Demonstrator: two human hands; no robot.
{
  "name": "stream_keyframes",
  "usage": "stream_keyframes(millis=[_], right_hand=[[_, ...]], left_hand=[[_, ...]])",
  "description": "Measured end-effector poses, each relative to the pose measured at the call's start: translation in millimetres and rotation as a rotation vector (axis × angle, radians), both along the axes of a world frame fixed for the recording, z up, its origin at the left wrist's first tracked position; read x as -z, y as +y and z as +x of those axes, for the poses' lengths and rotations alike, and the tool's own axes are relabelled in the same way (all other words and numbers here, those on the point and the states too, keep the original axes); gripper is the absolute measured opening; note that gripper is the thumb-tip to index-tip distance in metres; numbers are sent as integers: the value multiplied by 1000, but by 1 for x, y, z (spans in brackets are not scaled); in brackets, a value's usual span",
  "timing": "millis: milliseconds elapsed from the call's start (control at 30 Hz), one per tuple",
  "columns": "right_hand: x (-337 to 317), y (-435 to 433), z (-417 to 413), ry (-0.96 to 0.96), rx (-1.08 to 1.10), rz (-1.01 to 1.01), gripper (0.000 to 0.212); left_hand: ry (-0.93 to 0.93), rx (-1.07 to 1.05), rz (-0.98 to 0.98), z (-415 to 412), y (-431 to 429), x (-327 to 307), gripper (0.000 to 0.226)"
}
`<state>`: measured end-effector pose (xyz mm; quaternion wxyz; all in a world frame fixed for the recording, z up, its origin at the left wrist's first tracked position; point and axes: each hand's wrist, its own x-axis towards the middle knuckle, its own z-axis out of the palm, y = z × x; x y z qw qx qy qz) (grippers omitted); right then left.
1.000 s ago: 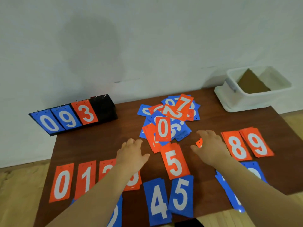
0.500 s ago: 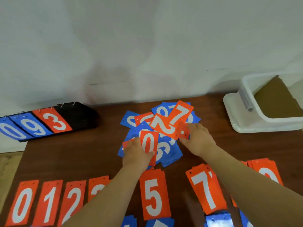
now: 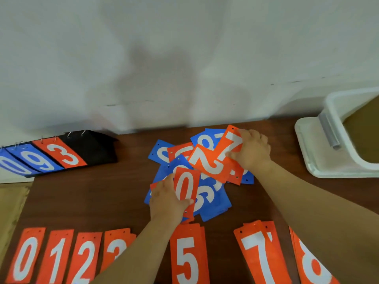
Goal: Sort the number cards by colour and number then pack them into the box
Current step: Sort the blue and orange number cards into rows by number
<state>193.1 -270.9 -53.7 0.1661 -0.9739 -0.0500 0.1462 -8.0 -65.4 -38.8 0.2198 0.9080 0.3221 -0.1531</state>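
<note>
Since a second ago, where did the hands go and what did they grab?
Both hands left the sorted orange rows and moved up into the mixed pile. The left hand now pinches the orange 0 card. The right hand reached farther to grip the orange 7 card on top. The rows, the scoreboard and the white box stayed put.

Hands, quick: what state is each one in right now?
Left hand: closed, gripping the orange rectangular card marked 0.
Right hand: closed, pinching the orange rectangular card marked 7.
</note>
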Motion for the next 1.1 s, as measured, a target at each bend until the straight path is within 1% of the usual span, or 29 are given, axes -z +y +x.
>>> stream_keyframes(millis=[67,200,233,300,367,400,500,567,633,700,767,833,900,967,1000,1100], right_hand=[[2,-4,2,-44,33,32,73],[4,-18,3,-51,125,223,30],[2,-21,1,-67,143,255,23],[-10,-27,-8,-145,206,342,14],[-30,-29,-20,-237,283,456,12],[-42,-30,-27,-251,321,520,12],[-74,-26,-56,-206,391,735,15],[-92,-20,-79,-162,418,849,17],[-106,-14,-104,-61,422,956,18],[-118,-7,-131,96,393,1055,21],[-127,2,-160,268,309,1072,22],[-136,15,-191,434,209,1056,23],[-145,31,-222,541,80,956,22],[-157,50,-253,541,-65,805,20],[-163,62,-269,513,-111,773,20],[-182,97,-315,441,-162,744,17]], left_hand=[[-31,-3,-5,0,-2,-1,101],[-153,-115,-201,3,-1,-11,80],[-167,-122,-217,4,0,-15,76],[-218,-145,-229,5,5,-23,76],[-297,-195,-265,6,10,-33,82],[-340,-225,-292,6,13,-40,86],[-479,-285,-346,1,26,-60,89],[-544,-313,-368,-6,34,-74,87],[-536,-287,-367,-18,40,-89,72],[-500,-237,-386,-36,44,-102,47],[-474,-203,-438,-61,48,-113,33],[-450,-160,-462,-91,50,-123,33],[-418,-145,-516,-122,54,-133,33],[-406,-157,-599,-154,58,-140,30],[-404,-154,-623,-170,62,-144,31],[-415,-79,-630,-214,78,-157,54]])
